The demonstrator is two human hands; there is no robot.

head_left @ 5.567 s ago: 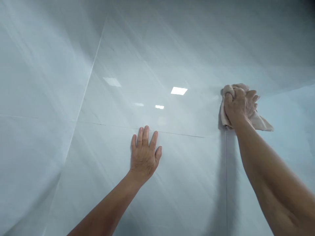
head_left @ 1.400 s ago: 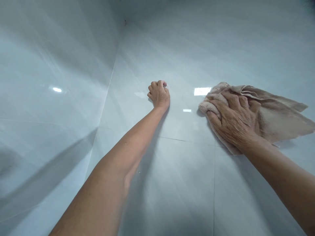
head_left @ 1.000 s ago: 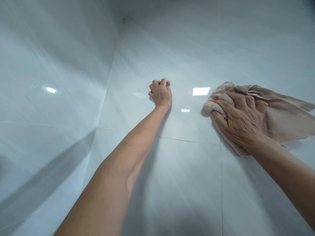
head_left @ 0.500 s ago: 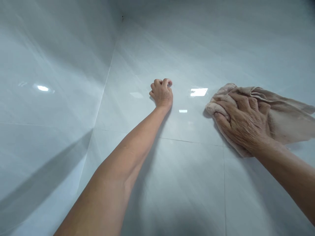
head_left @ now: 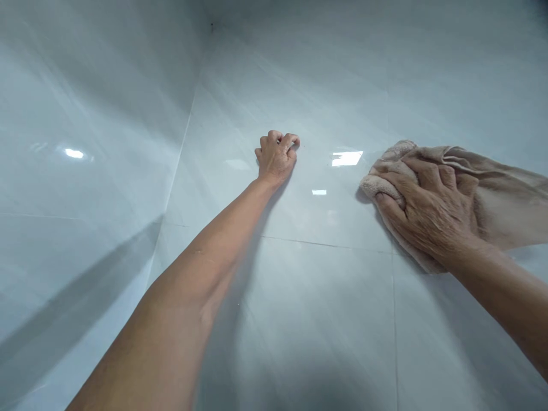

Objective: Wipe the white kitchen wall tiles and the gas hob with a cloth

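Note:
My right hand (head_left: 436,211) presses a bunched beige towel (head_left: 509,194) against the glossy pale tiled wall (head_left: 325,308). Its fingers and thumb grip a fold of the towel, while the loose part trails off to the right edge of the view. Farther left, my left hand (head_left: 277,155) rests on the same wall with bent, slightly parted fingers and nothing visible in it. Its fingertips are partly hidden from me.
A second tiled wall (head_left: 77,251) meets this one at a corner on the left. Thin grout lines cross the tiles. Bright light reflections and arm shadows lie on the shiny surface. A small dark mark (head_left: 212,26) shows high in the corner.
My left hand has shifted slightly left and up, its fingers a little more spread. My right hand and the towel have moved slightly to the right in the view.

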